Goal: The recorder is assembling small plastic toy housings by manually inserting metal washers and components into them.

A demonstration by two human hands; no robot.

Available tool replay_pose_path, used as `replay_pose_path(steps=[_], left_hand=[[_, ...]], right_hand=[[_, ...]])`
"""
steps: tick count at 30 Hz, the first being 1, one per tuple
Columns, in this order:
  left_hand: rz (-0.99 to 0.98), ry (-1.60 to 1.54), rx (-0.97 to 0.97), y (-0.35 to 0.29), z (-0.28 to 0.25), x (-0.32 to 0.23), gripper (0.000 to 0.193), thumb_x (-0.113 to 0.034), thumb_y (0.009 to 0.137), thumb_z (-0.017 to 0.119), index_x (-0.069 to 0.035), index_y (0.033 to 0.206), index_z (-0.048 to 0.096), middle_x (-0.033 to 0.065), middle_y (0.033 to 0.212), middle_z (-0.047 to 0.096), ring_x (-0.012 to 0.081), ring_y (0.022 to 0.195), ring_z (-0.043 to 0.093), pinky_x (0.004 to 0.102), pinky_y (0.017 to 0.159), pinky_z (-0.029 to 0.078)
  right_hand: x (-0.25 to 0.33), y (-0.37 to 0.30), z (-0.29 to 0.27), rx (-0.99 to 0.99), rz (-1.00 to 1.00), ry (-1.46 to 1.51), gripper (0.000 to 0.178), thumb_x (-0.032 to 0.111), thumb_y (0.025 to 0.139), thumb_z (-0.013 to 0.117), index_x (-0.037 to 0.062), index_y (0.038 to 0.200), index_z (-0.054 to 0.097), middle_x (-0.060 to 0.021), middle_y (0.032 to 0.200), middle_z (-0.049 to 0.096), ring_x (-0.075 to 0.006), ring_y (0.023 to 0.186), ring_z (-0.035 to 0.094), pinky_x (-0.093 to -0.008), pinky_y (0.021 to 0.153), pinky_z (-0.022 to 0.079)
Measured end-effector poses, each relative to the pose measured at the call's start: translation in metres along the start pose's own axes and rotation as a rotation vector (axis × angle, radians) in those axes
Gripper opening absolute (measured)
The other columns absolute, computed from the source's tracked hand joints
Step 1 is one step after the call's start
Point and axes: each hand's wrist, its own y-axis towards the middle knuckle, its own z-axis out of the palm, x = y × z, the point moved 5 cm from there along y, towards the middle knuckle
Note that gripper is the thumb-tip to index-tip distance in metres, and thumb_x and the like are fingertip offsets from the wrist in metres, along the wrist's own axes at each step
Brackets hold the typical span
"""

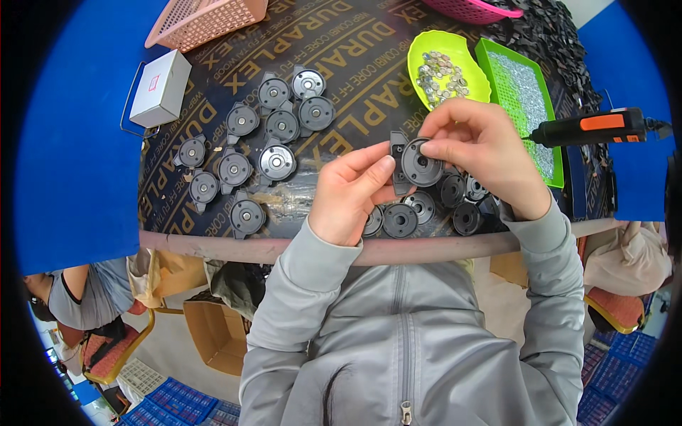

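Observation:
My left hand point(349, 190) pinches a flat black plastic bracket point(398, 153) by its left side. Against the bracket's face sits a round black plastic disc point(423, 170) with small holes. The thumb and fingers of my right hand point(486, 145) close on the disc's upper edge. Whether the two parts are joined, I cannot tell. Below my hands lie several loose black discs point(400, 221) near the table's front edge. Farther left, several black round parts with side tabs point(275, 162) lie on the table, silvery pieces in their centres.
A yellow-green bowl point(474, 60) holds small metal pieces. Beside it stands a green tray point(558, 167) of silvery bits, with a black and orange power screwdriver point(593, 128) across its right side. A white box point(160, 89), pink baskets point(206, 25) and a heap of black parts point(543, 42) lie around.

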Motion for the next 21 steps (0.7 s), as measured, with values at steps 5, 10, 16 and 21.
replay_pose_path(steps=[5, 10, 16, 21], left_hand=[[0.008, 0.019, -0.022, -0.001, 0.0, 0.001, 0.03, -0.007, 0.089, 0.048, 0.005, 0.117, 0.048, 0.0122, 0.105, 0.058, 0.0177, 0.089, 0.06, 0.0304, 0.077, 0.052], [0.013, 0.03, -0.028, -0.001, 0.001, 0.002, 0.029, -0.006, 0.089, 0.048, 0.005, 0.116, 0.049, 0.0119, 0.103, 0.059, 0.0171, 0.089, 0.06, 0.0285, 0.077, 0.051], [0.022, 0.04, -0.044, -0.001, -0.002, 0.002, 0.03, -0.007, 0.088, 0.049, 0.006, 0.116, 0.049, 0.0125, 0.101, 0.059, 0.0158, 0.088, 0.06, 0.027, 0.074, 0.051], [0.061, 0.14, -0.074, -0.002, 0.0, -0.003, 0.035, -0.001, 0.082, 0.058, 0.006, 0.115, 0.049, 0.011, 0.098, 0.06, 0.0133, 0.086, 0.059, 0.0244, 0.071, 0.05]], right_hand=[[-0.003, 0.007, 0.004, 0.023, -0.009, -0.092, 0.008, -0.001, 0.073, 0.064, -0.0001, 0.081, 0.059, 0.0021, 0.067, 0.056, -0.0028, 0.059, 0.051, -0.016, 0.054, 0.042], [-0.001, 0.01, 0.004, 0.041, 0.006, -0.162, 0.008, 0.0, 0.073, 0.064, -0.0004, 0.079, 0.06, 0.0022, 0.067, 0.056, -0.0026, 0.061, 0.051, -0.0164, 0.055, 0.042], [0.003, 0.012, 0.008, 0.043, -0.028, -0.185, 0.008, -0.002, 0.072, 0.063, 0.0, 0.078, 0.059, 0.0029, 0.066, 0.055, -0.0024, 0.06, 0.05, -0.0164, 0.055, 0.041], [-0.003, 0.013, 0.011, 0.081, -0.071, -0.252, 0.018, -0.002, 0.075, 0.06, 0.0005, 0.092, 0.057, 0.0006, 0.074, 0.057, -0.004, 0.067, 0.051, -0.0175, 0.058, 0.042]])
